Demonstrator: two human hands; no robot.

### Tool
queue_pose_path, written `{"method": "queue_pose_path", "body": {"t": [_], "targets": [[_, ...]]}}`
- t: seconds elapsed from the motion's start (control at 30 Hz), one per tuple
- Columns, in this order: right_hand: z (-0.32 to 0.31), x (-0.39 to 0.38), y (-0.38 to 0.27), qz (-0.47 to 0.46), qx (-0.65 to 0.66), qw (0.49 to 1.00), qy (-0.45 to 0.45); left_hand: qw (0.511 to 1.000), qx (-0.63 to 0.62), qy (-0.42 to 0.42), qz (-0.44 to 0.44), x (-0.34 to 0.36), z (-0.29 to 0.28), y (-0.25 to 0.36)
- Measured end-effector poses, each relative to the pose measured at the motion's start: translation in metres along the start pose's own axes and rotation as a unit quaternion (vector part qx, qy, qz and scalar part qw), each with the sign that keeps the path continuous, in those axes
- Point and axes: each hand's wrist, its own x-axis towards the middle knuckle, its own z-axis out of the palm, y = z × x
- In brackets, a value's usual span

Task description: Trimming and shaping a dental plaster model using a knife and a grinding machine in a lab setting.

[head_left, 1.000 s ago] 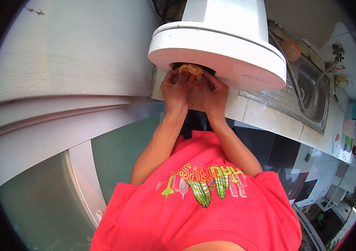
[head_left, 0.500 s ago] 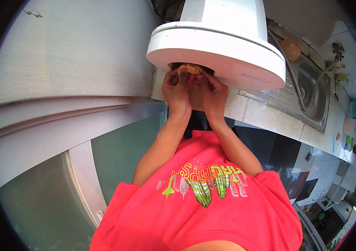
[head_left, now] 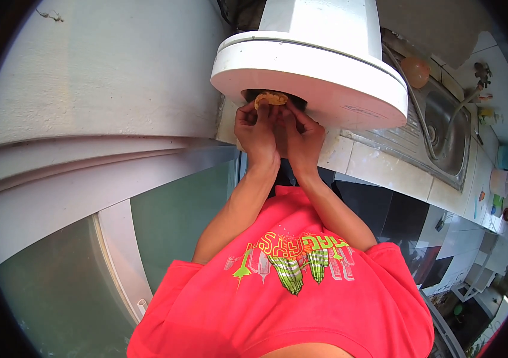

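Both of my hands are raised together in front of a large white appliance (head_left: 307, 68) with a broad rounded edge. Between my fingertips is a small, flat, rounded yellow-orange piece (head_left: 272, 98), mottled on its face; its exact kind I cannot make out. My left hand (head_left: 257, 132) pinches its left side, thumb on the face towards me. At its lower right edge the fingers of my right hand (head_left: 304, 134) are closed, their tips partly hidden. Directly behind the piece lies a dark opening (head_left: 297, 102) in the pale face of the appliance.
A tiled counter (head_left: 379, 165) runs off to the right under the appliance, with a metal sink (head_left: 455, 134) and a hose (head_left: 419, 113) set along it. An orange rounded object (head_left: 415, 70) lies by the sink. A white wall (head_left: 116, 77) and green-glazed panels (head_left: 176, 203) stand at left.
My hands stay at the same spot with the piece between them. The left wrist has shifted slightly to the right, closer to the right one.
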Motion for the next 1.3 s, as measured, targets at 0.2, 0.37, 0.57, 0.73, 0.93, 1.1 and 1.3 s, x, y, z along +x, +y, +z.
{"method": "queue_pose_path", "body": {"t": [0.2, 0.37, 0.57, 0.73, 0.93, 1.1, 1.3], "targets": [[0.005, -0.001, 0.007, -0.061, 0.03, 0.997, 0.021, 1.0, 0.019, 0.011, 0.01, 0.0, -0.001, -0.006], [0.003, 0.0, 0.005, -0.066, 0.02, 0.998, -0.003, 1.0, -0.012, 0.015, 0.025, -0.004, 0.001, -0.005], [0.003, 0.001, 0.005, -0.079, 0.017, 0.997, -0.01, 0.999, -0.029, 0.021, 0.023, -0.007, 0.002, -0.007], [0.003, 0.0, 0.006, -0.062, 0.032, 0.997, -0.016, 0.999, -0.026, 0.035, 0.021, -0.01, 0.005, -0.007], [0.003, 0.001, 0.005, -0.066, 0.029, 0.997, -0.024, 0.999, -0.012, 0.036, 0.029, -0.01, 0.003, -0.011], [0.001, 0.004, 0.005, -0.103, 0.032, 0.993, -0.039, 0.998, -0.02, 0.051, 0.018, -0.014, 0.008, -0.008], [0.0, 0.005, 0.003, -0.091, 0.031, 0.993, -0.064, 0.998, -0.044, 0.039, -0.002, -0.011, 0.005, -0.01]]}}
